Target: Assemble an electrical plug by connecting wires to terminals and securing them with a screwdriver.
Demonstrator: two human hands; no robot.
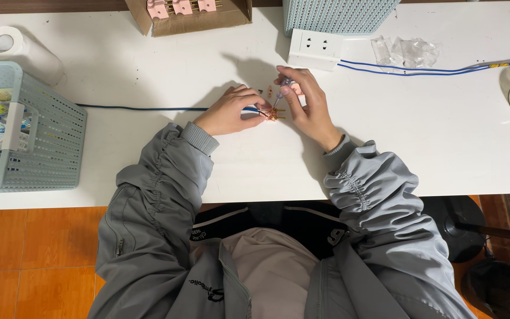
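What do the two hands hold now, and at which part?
Left hand pinches the blue cable at its end by the small brass part; right hand grips a thin tool near its top.

table (420,136) white | cable (137,108) blue | baskets (42,147) pale teal, perforated grid | socket (315,48) white | box (190,20) brown, pink parts (182,6) inside | part (274,114) pink, brass pins | sleeves (166,171) grey | floor (30,248) orange tiles

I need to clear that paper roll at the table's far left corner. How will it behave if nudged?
The paper roll lies on its side, so it would probably roll. It looks soft and light, likely squashing slightly under a grip.
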